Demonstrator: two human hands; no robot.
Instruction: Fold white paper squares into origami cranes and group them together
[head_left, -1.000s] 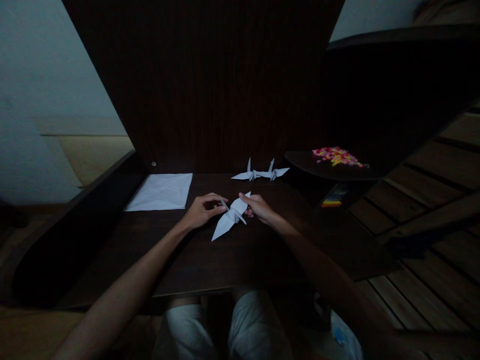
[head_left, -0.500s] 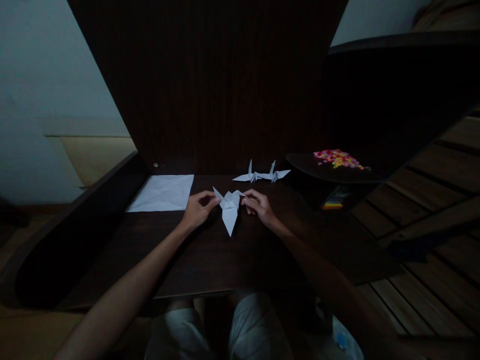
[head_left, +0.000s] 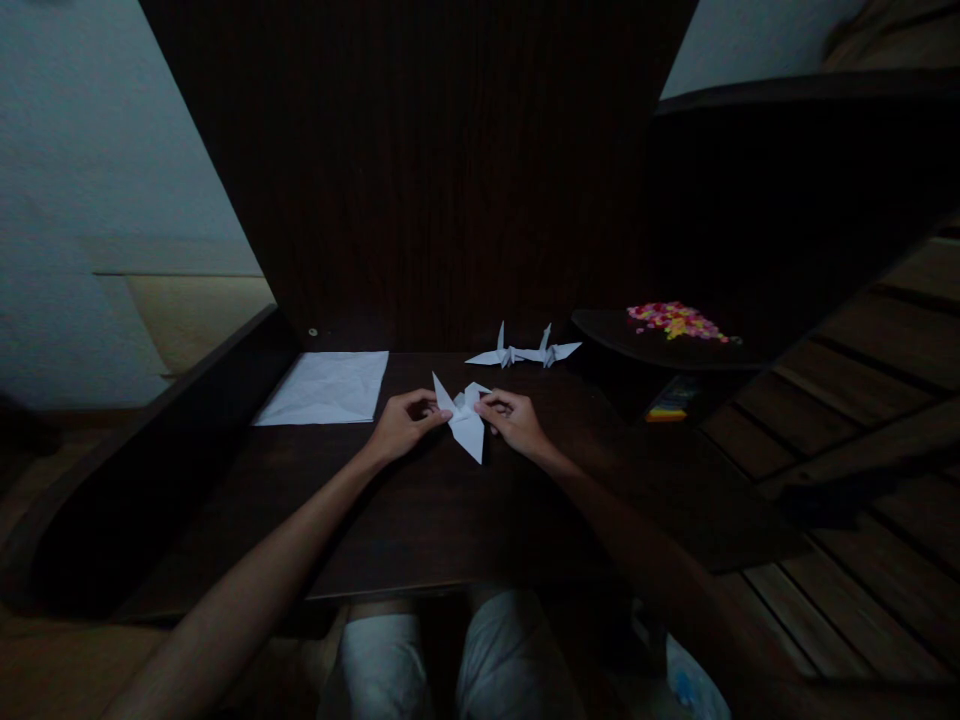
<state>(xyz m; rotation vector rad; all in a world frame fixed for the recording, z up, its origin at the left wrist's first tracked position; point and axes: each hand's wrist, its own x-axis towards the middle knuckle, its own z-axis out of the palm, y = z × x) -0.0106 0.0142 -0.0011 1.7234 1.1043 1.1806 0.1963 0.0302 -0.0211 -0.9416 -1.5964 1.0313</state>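
Observation:
A white folded paper crane (head_left: pixel 469 435) is held between my two hands over the dark desk (head_left: pixel 420 540). My left hand (head_left: pixel 405 420) pinches its left side with thumb and fingers, just below a point that sticks up. On the other side my right hand (head_left: pixel 514 418) grips the right part, close to the bent tip. One wide wing points down toward me. Behind my hands, two finished-looking paper cranes (head_left: pixel 551 353) stand side by side against the back panel, wings touching or overlapping.
White paper sheets (head_left: pixel 330 388) lie flat at the back left, beside the raised side board (head_left: pixel 165 450). On a low corner shelf (head_left: pixel 637 345) at the right is a heap of small pink, red and yellow pieces (head_left: pixel 682 320). Below it sits a yellow-orange item (head_left: pixel 666 413).
The held crane has turned, its near wing swinging to the right. My right hand has closed in on the crane's body, and my left thumb now presses nearer its middle.

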